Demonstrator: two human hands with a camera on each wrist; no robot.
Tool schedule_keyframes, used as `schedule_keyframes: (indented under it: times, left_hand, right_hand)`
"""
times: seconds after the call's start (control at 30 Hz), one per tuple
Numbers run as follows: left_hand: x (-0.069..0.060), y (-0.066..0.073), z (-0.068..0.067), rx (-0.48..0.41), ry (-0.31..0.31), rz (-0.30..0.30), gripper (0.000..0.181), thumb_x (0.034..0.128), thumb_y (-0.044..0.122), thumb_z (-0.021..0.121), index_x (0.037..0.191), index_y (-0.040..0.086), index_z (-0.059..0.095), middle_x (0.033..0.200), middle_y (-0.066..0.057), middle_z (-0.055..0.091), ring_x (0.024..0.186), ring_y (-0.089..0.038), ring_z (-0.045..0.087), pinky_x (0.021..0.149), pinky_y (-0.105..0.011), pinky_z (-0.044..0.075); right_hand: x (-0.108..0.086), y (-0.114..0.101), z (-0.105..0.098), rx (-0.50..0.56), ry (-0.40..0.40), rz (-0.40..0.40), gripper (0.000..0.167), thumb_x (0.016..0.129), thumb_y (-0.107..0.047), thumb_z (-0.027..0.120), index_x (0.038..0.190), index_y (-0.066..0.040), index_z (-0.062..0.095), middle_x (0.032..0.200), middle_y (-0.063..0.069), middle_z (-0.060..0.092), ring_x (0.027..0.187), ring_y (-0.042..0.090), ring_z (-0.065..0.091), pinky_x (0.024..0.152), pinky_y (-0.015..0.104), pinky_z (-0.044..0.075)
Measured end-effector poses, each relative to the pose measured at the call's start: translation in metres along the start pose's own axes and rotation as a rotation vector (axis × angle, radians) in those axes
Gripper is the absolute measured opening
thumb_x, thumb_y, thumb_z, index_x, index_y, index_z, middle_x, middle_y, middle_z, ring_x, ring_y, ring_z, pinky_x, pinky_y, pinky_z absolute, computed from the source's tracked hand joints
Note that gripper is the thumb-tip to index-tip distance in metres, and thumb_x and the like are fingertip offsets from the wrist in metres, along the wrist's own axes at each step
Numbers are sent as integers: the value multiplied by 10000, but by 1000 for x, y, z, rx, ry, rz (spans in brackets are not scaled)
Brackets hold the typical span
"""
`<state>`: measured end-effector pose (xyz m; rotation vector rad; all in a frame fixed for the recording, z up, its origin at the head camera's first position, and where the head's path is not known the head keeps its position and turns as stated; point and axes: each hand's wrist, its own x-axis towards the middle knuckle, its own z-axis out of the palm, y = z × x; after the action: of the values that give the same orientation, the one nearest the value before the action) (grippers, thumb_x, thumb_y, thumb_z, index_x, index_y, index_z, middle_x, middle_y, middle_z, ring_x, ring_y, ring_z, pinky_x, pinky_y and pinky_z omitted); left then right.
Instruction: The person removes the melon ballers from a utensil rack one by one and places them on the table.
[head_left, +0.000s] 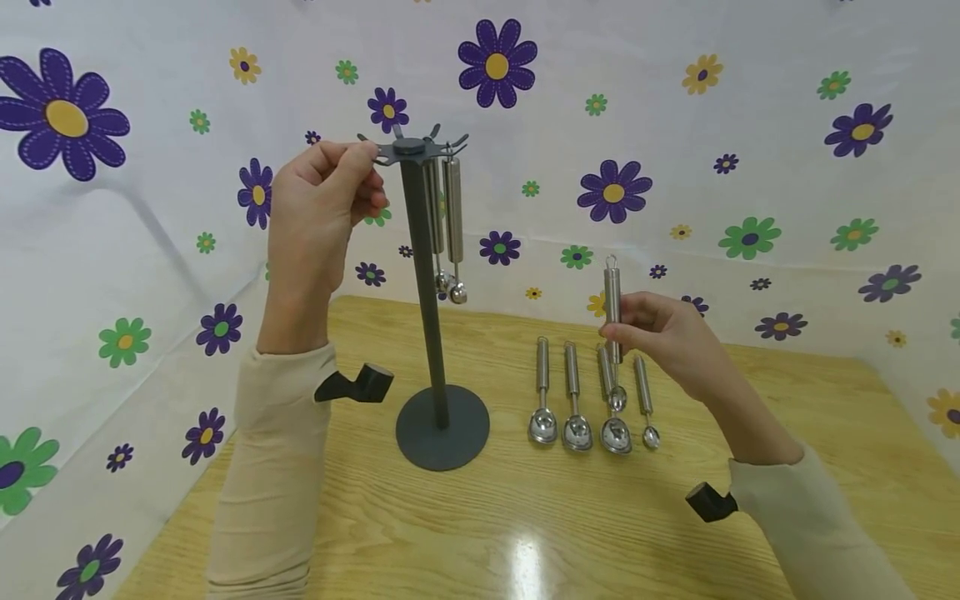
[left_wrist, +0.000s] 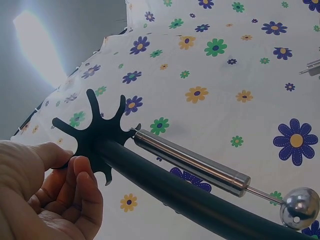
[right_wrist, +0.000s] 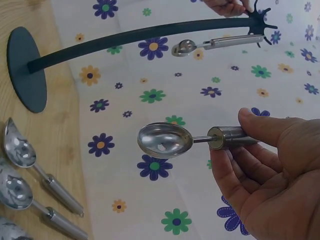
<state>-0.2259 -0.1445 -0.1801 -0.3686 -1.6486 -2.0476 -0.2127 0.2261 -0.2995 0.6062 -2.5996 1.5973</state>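
Observation:
A dark metal stand point(head_left: 424, 275) rises from a round base, with a ring of curved hooks point(left_wrist: 95, 122) at its top. My left hand point(head_left: 318, 196) pinches one of those hooks between thumb and fingers. Two small steel scoops point(head_left: 454, 212) hang by their end loops from the hooks on the right side. My right hand point(head_left: 667, 337) holds another steel scoop point(right_wrist: 165, 140) by its handle, upright above the table, loop end up and bowl down. The fingers partly hide its handle in the right wrist view.
Several larger and smaller steel scoops point(head_left: 576, 433) lie in a row on the wooden table point(head_left: 465, 525), right of the stand's base point(head_left: 442, 446). A flower-print cloth point(head_left: 675, 150) stands behind and at the sides.

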Motion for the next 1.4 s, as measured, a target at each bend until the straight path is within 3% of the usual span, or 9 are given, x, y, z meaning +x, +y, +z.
schedule_keyframes:
  times: [0.2, 0.43, 0.67, 0.97, 1.2, 1.4]
  left_hand:
    - [-1, 0, 0, 5, -1, -2, 141, 992, 150, 712, 933, 23, 689, 826, -104, 650, 661, -168, 627, 687, -215, 588]
    - [-1, 0, 0, 6, -6, 1, 143, 994, 150, 710, 941, 19, 690, 828, -107, 651, 667, -170, 630, 694, -215, 590]
    - [0, -1, -1, 5, -4, 6, 142, 991, 152, 714, 933, 25, 692, 823, -106, 653, 661, -170, 632, 692, -216, 592]
    - [0, -1, -1, -5, -1, 4, 144, 989, 153, 717, 927, 25, 690, 818, -106, 651, 654, -170, 636, 692, -217, 593]
    - [0, -1, -1, -7, -1, 2, 150, 987, 154, 720, 930, 20, 687, 815, -105, 652, 652, -170, 635, 690, -218, 593]
    - [1, -1, -1, -9, 0, 1, 149, 988, 151, 718, 932, 17, 687, 809, -103, 650, 647, -167, 630, 682, -216, 591]
  right_hand:
    - [-10, 21, -5, -63, -5, 77, 334, 1025, -235, 683, 1228, 24, 625, 998, 90, 734, 849, 187, 672, 861, 264, 539]
    - [-18, 49, -14, -93, -8, 115, 348, 1044, -235, 652, 1243, 47, 612, 1031, 39, 748, 876, 175, 697, 942, 384, 506]
    - [-28, 72, -25, -86, -6, 179, 357, 1049, -235, 644, 1250, 57, 607, 996, -15, 745, 868, 189, 702, 895, 291, 509]
    - [-42, 101, -44, -39, -19, 196, 337, 1070, -215, 603, 1243, 73, 581, 1032, -4, 716, 880, 216, 709, 848, 190, 506]
    - [-50, 114, -54, -47, -21, 257, 432, 1081, -240, 580, 1316, 120, 537, 1066, 3, 717, 912, 213, 713, 864, 206, 505]
    - [-52, 125, -60, -26, -19, 294, 431, 1075, -258, 593, 1280, 121, 560, 1043, 6, 717, 907, 200, 713, 852, 219, 518]
